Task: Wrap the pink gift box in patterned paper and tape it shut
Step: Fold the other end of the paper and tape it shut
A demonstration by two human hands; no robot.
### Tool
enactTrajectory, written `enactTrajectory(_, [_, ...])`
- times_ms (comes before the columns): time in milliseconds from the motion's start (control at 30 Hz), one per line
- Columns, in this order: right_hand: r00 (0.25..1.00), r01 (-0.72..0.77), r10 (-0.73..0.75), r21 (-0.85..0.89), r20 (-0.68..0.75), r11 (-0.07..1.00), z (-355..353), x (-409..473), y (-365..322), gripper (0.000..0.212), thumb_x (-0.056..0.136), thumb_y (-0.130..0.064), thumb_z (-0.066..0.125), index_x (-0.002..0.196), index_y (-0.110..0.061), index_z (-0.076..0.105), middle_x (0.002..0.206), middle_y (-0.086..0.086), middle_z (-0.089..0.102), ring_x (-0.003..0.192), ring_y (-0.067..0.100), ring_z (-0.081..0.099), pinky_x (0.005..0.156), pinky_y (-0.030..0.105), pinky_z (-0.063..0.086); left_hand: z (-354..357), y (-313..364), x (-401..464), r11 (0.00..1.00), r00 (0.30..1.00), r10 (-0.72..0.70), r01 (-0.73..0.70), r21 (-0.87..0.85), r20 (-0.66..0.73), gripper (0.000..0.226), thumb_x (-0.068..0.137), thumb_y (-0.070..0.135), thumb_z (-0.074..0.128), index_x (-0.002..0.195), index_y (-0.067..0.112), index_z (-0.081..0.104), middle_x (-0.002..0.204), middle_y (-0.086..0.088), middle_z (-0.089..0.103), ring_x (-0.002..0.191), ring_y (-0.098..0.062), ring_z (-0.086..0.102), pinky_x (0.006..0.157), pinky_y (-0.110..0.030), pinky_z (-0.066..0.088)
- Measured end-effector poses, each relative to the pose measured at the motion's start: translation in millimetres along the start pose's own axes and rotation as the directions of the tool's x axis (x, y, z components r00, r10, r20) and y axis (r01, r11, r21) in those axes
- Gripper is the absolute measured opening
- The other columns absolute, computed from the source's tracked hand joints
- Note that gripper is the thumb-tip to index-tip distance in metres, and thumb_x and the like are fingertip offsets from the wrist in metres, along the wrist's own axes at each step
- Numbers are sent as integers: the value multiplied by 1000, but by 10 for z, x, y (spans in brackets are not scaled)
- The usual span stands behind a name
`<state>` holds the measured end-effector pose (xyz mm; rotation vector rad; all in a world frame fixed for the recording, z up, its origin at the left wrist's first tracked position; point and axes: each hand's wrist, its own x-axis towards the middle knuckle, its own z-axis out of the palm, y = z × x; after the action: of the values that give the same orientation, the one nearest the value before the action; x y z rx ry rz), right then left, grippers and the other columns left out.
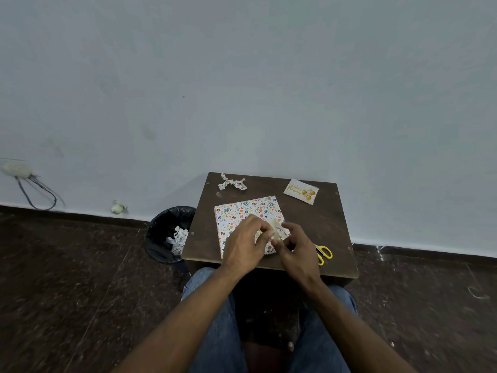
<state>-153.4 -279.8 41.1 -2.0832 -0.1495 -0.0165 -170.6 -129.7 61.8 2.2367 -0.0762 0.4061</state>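
The left hand [243, 244] lies on the wrapped box [247, 216], its fingers curled and its fingertips pinching a pale strip of tape [277, 229] at the box's right side. The right hand [297, 249] meets it there, fingers bent, and seems to grip the same strip from the other side; how tightly, I cannot tell. The box, covered in white paper with small coloured shapes, lies flat on the near half of a small dark brown table [330, 227], turned a little so its far edge rises toward the right. It looks nearly square, so no long axis shows. Yellow-handled scissors [324, 254] lie just right of the right hand. A greeting card [301, 191] sits at the far right corner and a twisted paper scrap [232, 181] at the far left. A black-lined bin [168, 234] with paper scraps stands on the dark floor [67, 278] left of the table, before a pale wall [242, 76].
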Motion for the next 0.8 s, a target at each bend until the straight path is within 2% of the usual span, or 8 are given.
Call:
enactTrajectory(100, [992, 88, -89, 17, 85, 996, -35, -33, -19, 44, 93, -30, 66, 134, -33, 51, 68, -7, 62, 68, 7, 61, 68, 30, 51, -20, 14, 9, 1000, 1000, -16, 16, -7, 19, 8, 89, 23, 67, 90, 25, 59, 94, 15, 57, 90, -1, 54, 73, -33, 50])
enactTrajectory(200, [979, 156, -162, 57, 124, 986, -29, -51, 4, 32, 94, -21, 66, 123, -33, 60, 72, -10, 64, 71, 7, 61, 68, 34, 51, -33, 11, 30, 1000, 1000, -25, 25, 8, 6, 9, 89, 23, 67, 92, 26, 59, 98, 16, 56, 92, -1, 53, 71, -31, 49])
enactTrajectory(300, [977, 162, -179, 139, 114, 977, -14, -39, 16, 28, 92, -13, 68, 114, -30, 64, 71, -13, 64, 70, 8, 61, 67, 26, 46, -29, -6, 48, 999, 999, -42, 41, -36, -32, 10, 88, 32, 63, 96, 28, 61, 102, 15, 57, 96, -2, 56, 75, -33, 52])
enactTrajectory(400, [973, 169, -201, 243, 110, 955, -5, -31, -9, 26, 92, -16, 68, 113, -30, 64, 72, -4, 66, 71, 14, 63, 69, 30, 50, 8, -13, 13, 985, 994, -95, 86, -152, -49, 21, 88, 29, 65, 109, 26, 62, 107, 14, 61, 103, -1, 57, 83, -32, 53])
enactTrajectory(500, [975, 165, -199, 281, 98, 945, 18, -21, -4, 25, 90, -24, 67, 114, -26, 65, 71, -4, 65, 70, 14, 62, 70, 36, 51, 29, 41, -14, 881, 957, -289, 256, -398, -24, 47, 87, 20, 73, 130, 27, 54, 108, 12, 63, 104, 2, 59, 87, -18, 50])
enactTrajectory(567, [973, 156, -197, 288, 118, 945, 27, -13, 5, 27, 89, -28, 68, 116, -23, 66, 70, -5, 64, 70, 13, 61, 70, 40, 51, 30, 53, 8, 794, 924, -383, 340, -503, 19, 39, 87, 18, 73, 123, 25, 60, 108, 10, 67, 104, 1, 61, 91, -18, 49])
enactTrajectory(667, [973, 152, -194, 278, 129, 948, 25, -12, 22, 28, 89, -28, 69, 116, -25, 67, 69, -3, 62, 68, 15, 59, 68, 37, 50, -13, 78, 25, 760, 908, -416, 381, -526, 57, 9, 87, 13, 72, 92, 20, 73, 97, 6, 73, 96, -3, 66, 86, -20, 50])
enactTrajectory(800, [980, 129, -162, 254, 113, 959, 27, -25, 26, 29, 90, -20, 71, 119, -20, 67, 71, 0, 66, 69, 16, 63, 70, 39, 53, -38, 112, 53, 728, 895, -441, 401, -556, 68, 11, 87, 10, 72, 80, 18, 74, 86, 5, 73, 83, 1, 66, 77, -13, 47])
